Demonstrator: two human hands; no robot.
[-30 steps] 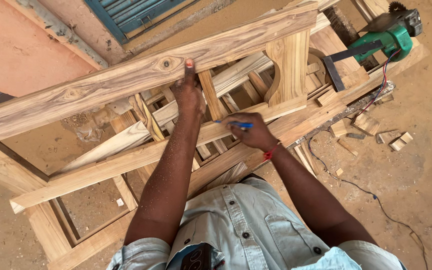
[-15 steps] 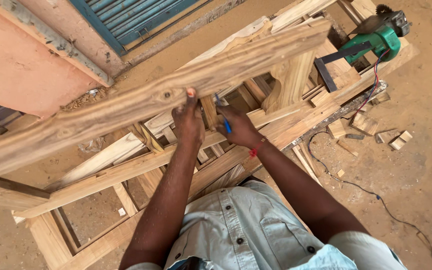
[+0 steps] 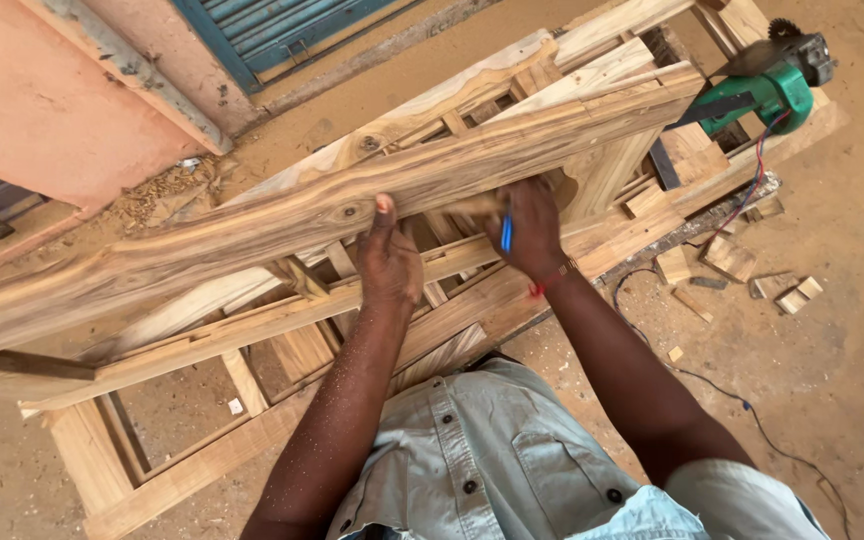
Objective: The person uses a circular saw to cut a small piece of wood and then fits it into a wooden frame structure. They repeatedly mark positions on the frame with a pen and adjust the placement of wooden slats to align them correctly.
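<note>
A long rough wooden plank (image 3: 252, 230) lies tilted across a stack of pale wooden frames (image 3: 202, 340). My left hand (image 3: 387, 262) grips the plank's near edge at its middle, thumb on top beside a knot. My right hand (image 3: 530, 228) holds a blue pen (image 3: 507, 233) and also rests against the plank's lower edge, a red band on its wrist.
A green power saw (image 3: 767, 90) sits on the frames at the top right, its cable (image 3: 712, 390) trailing over the sandy ground. Several small wood offcuts (image 3: 732, 260) lie to the right. A pink wall and a blue shutter (image 3: 282, 25) stand behind.
The plank has been raised and swung toward me, now covering more of the frames. My right hand moved up from the lower rail to the plank, pen still in it.
</note>
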